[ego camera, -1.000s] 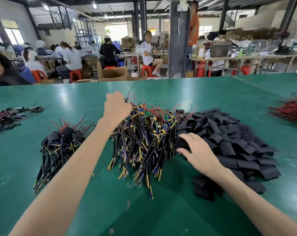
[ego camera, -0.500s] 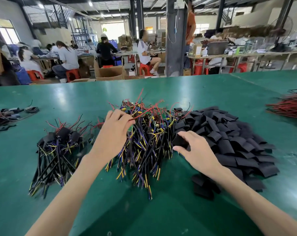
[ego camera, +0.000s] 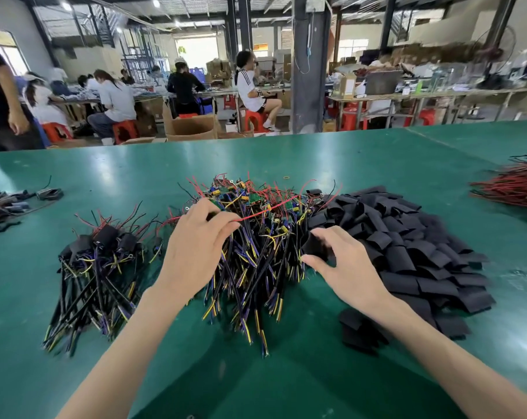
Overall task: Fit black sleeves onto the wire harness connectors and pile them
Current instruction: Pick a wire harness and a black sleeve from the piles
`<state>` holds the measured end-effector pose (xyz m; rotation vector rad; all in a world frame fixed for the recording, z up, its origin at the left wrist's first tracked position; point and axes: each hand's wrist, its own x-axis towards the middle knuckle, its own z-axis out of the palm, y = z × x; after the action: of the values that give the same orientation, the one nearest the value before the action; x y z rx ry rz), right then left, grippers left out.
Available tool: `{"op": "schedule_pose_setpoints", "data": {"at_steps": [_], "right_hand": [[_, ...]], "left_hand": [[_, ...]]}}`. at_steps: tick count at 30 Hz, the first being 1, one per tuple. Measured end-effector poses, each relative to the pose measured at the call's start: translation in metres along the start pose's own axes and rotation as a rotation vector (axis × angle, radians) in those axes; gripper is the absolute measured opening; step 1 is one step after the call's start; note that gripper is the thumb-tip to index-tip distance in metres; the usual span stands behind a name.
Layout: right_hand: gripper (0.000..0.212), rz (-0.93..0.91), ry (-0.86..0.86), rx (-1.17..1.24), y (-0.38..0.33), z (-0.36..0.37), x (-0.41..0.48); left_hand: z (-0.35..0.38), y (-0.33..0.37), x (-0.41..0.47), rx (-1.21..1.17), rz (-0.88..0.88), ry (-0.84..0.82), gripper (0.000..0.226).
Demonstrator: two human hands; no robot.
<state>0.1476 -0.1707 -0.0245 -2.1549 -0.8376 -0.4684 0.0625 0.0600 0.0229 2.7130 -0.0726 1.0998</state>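
Three heaps are laid out on the green table [ego camera: 286, 155], and every position below is given from the middle one, the heap of unsleeved harnesses [ego camera: 256, 252]. Just to its left, the smaller pile of sleeved harnesses [ego camera: 99, 258] is found. Over the heap's left shoulder the left hand [ego camera: 195, 243] is placed, fingers curled, with a red wire [ego camera: 256, 214] pinched between thumb and forefinger; that wire runs rightward from the pinch across the heap's top. The harnesses themselves lie with the long axis pointing away from the person, board ends far, wire tails near. At the heap's right edge the right hand [ego camera: 347, 267] is held, a black sleeve [ego camera: 315, 246] pinched between thumb and fingertips. The hands are kept apart, with the heap between them. Touching the heap on its right, the heap of loose sleeves [ego camera: 407, 243] is spread. The harness end is judged nearer the left hand, so the sleeve would be brought leftward to it.
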Motion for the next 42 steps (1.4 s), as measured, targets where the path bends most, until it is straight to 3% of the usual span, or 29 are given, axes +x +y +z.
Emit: {"op": "schedule_pose_setpoints", "data": {"at_steps": [23,42], "right_hand": [[0.029,0.089,0.043,0.145,-0.003,-0.006,0.002],[0.04,0.135,0.076,0.15,0.006,-0.003,0.003]], "left_hand": [[0.013,0.009,-0.029,-0.023,0.025,-0.062,0.014],[0.015,0.006,-0.031,0.069,0.004,-0.039,0.02]]}}
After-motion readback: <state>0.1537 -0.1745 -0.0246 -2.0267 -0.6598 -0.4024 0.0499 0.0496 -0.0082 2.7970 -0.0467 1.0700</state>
